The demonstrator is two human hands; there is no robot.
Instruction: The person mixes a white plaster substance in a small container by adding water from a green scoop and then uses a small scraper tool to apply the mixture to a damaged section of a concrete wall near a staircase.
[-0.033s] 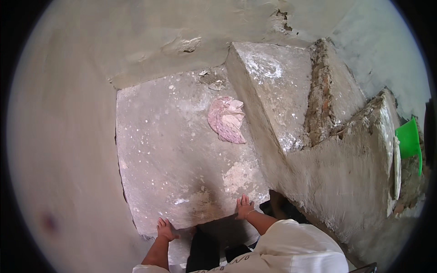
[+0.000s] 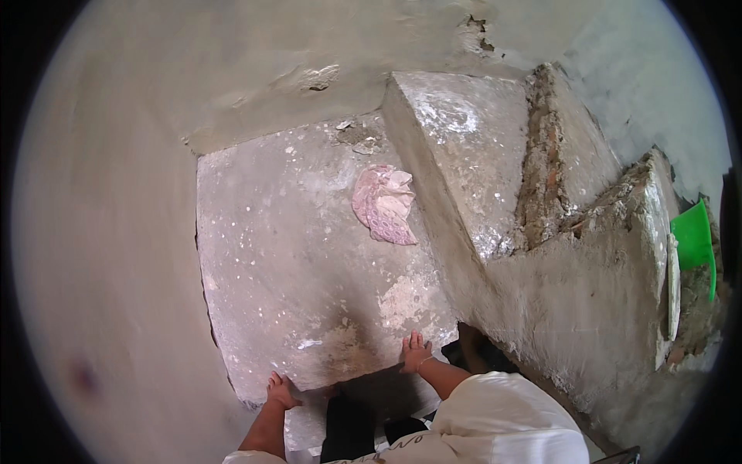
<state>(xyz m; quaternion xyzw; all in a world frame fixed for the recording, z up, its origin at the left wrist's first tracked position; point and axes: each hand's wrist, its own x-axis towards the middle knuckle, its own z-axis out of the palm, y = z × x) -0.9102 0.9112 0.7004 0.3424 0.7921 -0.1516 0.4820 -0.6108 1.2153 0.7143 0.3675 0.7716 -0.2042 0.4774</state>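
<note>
My left hand rests at the near edge of a speckled concrete landing, fingers apart and nothing held. My right hand lies on the same edge farther right, fingers spread and empty, with a thin band at the wrist. Beyond both hands, a crumpled pink patterned cloth lies on the landing beside the riser of a higher step. Dark-clothed legs and a light shirt show below me.
Raised concrete steps with broken, crumbly edges climb at the right. A green plastic object sits at the far right beside a pale upright slab. Plastered walls bound the left and back. A dark gap opens below the landing's near edge.
</note>
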